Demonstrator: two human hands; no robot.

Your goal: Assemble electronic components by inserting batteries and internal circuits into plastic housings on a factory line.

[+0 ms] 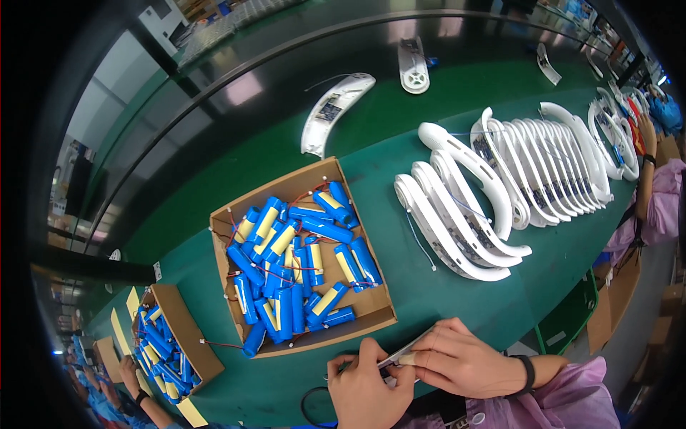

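Note:
At the near table edge, my left hand [371, 390] and my right hand [464, 361] are closed on a narrow, light-coloured casing [401, 352] seen nearly edge-on. My left thumb and fingers pinch its inner side, and my right fingers press along it from the right. What lies under the fingertips is hidden. Just beyond my hands stands an open cardboard box [371, 304] of blue battery packs [325, 229] with pale yellow strips and thin wires. To the right, several white curved casings [443, 229] with circuit boards inside lie side by side.
A second box [187, 332] of blue packs is at the left, with another person's hand [130, 375] beside it. Loose white casings [336, 111] lie on the green belt [271, 129] behind a dark rail. Another person's arm [647, 171] reaches in at far right.

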